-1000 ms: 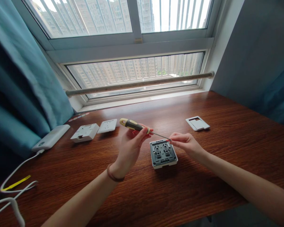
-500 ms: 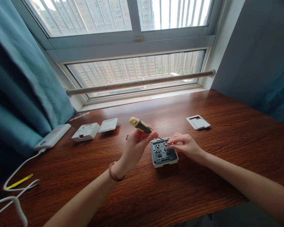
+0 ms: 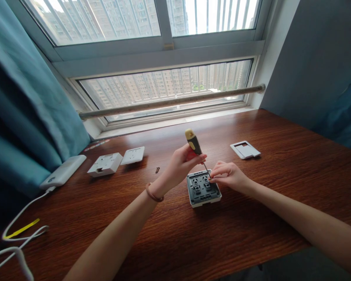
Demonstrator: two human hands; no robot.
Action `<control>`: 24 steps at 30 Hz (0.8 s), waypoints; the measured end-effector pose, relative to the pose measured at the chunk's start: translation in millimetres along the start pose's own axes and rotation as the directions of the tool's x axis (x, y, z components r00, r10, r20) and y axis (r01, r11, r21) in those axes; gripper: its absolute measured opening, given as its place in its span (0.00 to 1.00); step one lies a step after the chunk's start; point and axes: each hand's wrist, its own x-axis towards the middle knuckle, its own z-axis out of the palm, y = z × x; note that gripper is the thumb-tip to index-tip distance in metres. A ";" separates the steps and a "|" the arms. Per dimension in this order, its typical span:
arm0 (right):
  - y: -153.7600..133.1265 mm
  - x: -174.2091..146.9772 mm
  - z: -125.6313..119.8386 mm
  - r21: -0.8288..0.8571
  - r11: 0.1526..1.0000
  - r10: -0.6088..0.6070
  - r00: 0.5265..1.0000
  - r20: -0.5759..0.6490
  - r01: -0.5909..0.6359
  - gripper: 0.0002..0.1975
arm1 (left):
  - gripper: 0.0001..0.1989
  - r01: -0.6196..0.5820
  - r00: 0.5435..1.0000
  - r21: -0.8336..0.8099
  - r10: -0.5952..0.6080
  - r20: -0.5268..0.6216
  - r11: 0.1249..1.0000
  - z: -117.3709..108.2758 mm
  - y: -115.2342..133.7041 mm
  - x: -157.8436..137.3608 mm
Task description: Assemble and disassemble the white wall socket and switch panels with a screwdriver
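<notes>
My left hand (image 3: 185,160) is closed around a yellow-and-dark screwdriver (image 3: 194,143), the thumb and fingers wrapped low on the handle. The screwdriver stands steeply, leaning a little far and left, with its shaft running down to the right side of the switch unit (image 3: 204,190). My right hand (image 3: 227,176) has thumb and forefinger brought nearly together right at the shaft's tip; I can't make out whether they pinch anything there. Those fingertips get in my way, hiding the tip and a bit of the unit's right edge.

The unit sits face up on the desk (image 3: 190,242), its grey inner plate exposed over a white base. To its left, beyond the left wrist, lie small brass-coloured screws (image 3: 157,170), too tiny to count. Farther left I have a white socket plate (image 3: 132,155) just beside a white box (image 3: 104,164), then a white power bank (image 3: 62,171) near the curtain (image 3: 49,97), with a white cable (image 3: 16,214) plugged in. A yellow strip (image 3: 22,228) lies by the cable. Far right of both hands rests a white frame piece (image 3: 245,150).
</notes>
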 end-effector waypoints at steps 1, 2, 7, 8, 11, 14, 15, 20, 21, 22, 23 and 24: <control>-0.1 0.1 -0.2 0.002 1.000 0.003 1.000 -0.003 -0.003 0.05 | 0.07 0.002 1.000 0.006 -0.002 0.000 1.000 -0.2 -0.6 -1.0; -0.3 0.4 -0.6 0.011 1.000 0.009 1.000 -0.006 -0.009 0.05 | 0.07 0.003 1.000 0.004 -0.003 0.000 1.000 -0.7 -1.2 -2.1; -1.6 3.0 -5.5 0.119 0.989 0.083 0.996 0.028 -0.086 0.05 | 0.06 -0.012 1.000 -0.034 0.013 0.005 0.999 -1.2 -3.3 -6.2; -1.2 3.7 -6.7 0.132 0.986 0.098 0.994 0.041 -0.103 0.06 | 0.06 -0.017 1.000 -0.038 0.017 0.003 0.999 -0.6 -3.6 -6.8; 1.1 4.6 -8.8 0.160 0.978 0.124 0.990 0.071 -0.134 0.07 | 0.06 -0.028 1.000 -0.047 0.028 -0.007 0.998 1.8 -4.1 -8.2; 3.2 3.7 -7.5 0.191 0.975 0.102 0.992 0.070 -0.114 0.08 | 0.06 -0.033 0.999 -0.018 0.033 -0.009 0.999 3.0 -4.3 -9.1; 3.6 3.2 -6.5 0.198 0.975 0.086 0.994 0.064 -0.097 0.08 | 0.06 -0.037 0.999 -0.004 0.037 -0.007 0.999 3.0 -4.5 -9.2; 5.0 1.6 -2.8 0.186 0.982 0.037 0.998 0.047 -0.045 0.06 | 0.07 -0.038 0.999 0.040 0.038 0.004 0.998 3.0 -7.2 -9.6; 5.8 1.7 -2.8 0.191 0.980 0.043 0.998 0.054 -0.052 0.06 | 0.07 -0.038 0.999 0.049 0.038 0.004 0.998 3.3 -7.6 -9.5; 6.9 1.9 -2.9 0.198 0.978 0.054 0.996 0.065 -0.066 0.06 | 0.06 -0.037 0.999 0.058 0.037 0.004 0.998 3.6 -7.9 -9.4; 8.3 2.3 -3.2 0.207 0.975 0.068 0.995 0.075 -0.082 0.07 | 0.06 -0.035 0.999 0.063 0.035 0.003 0.997 3.9 -7.9 -9.3; 9.7 2.6 -3.7 0.217 0.971 0.083 0.993 0.082 -0.100 0.07 | 0.06 -0.033 0.999 0.061 0.033 0.001 0.998 4.2 -7.7 -9.1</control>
